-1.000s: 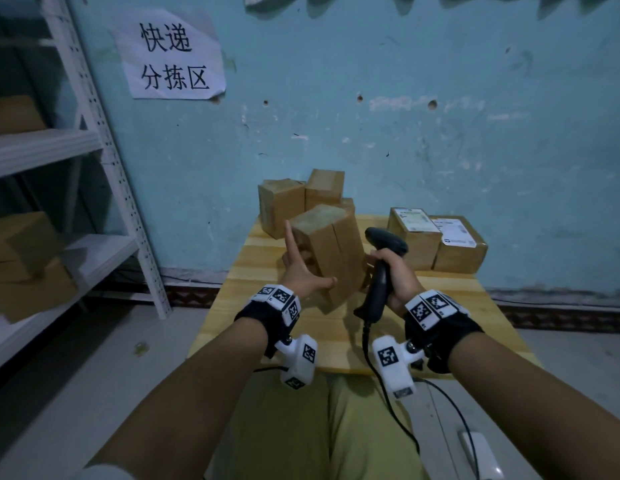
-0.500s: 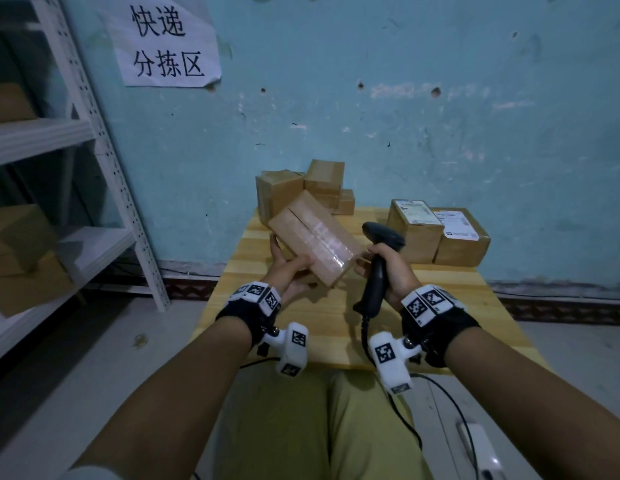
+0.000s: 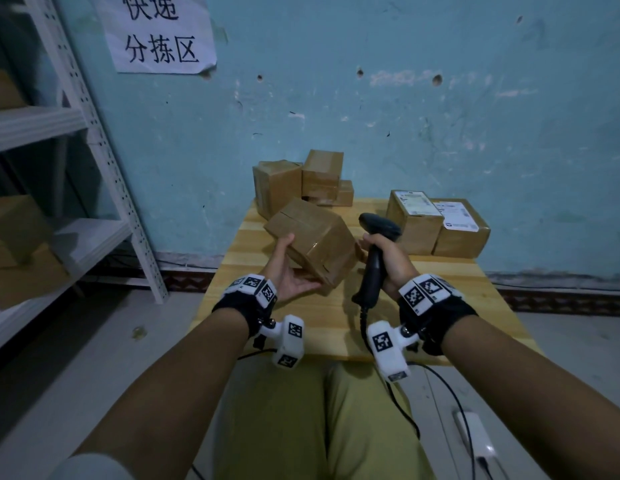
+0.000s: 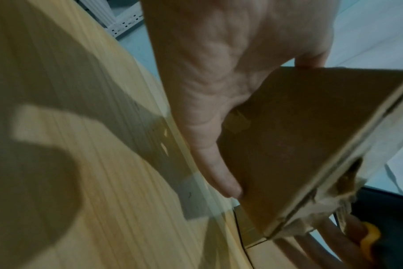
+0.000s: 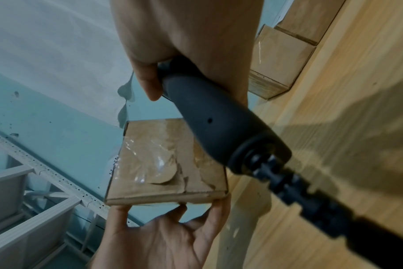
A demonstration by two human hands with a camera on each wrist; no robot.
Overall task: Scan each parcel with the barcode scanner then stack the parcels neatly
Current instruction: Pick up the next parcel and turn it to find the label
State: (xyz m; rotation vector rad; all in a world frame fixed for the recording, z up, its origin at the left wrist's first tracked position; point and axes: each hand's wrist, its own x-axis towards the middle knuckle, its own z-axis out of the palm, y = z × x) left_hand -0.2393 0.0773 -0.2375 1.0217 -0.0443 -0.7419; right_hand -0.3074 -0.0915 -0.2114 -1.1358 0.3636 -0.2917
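A brown taped cardboard parcel [image 3: 313,239] [image 4: 304,145] [image 5: 166,163] is held tilted above the wooden table [image 3: 336,323]. My left hand [image 3: 289,268] [image 4: 219,91] [image 5: 163,233] cups it from below and the left, thumb on its upper side. My right hand [image 3: 384,258] [image 5: 163,54] grips the black barcode scanner [image 3: 376,252] [image 5: 209,116] by its handle, right beside the parcel, its head pointing left. No label shows on the parcel's visible faces. Two parcels with white labels [image 3: 438,223] sit at the back right. A few unlabelled parcels [image 3: 301,180] are piled at the back left.
A white metal shelf rack [image 3: 104,157] holding more cartons stands to the left. The scanner's black cable [image 3: 402,407] hangs off the table's front edge over my lap. A blue wall with a paper sign [image 3: 159,32] lies behind the table.
My left hand has turned the parcel from standing on end to lying tilted with a broad taped face up, and lowered it slightly. The scanner has stayed beside it.
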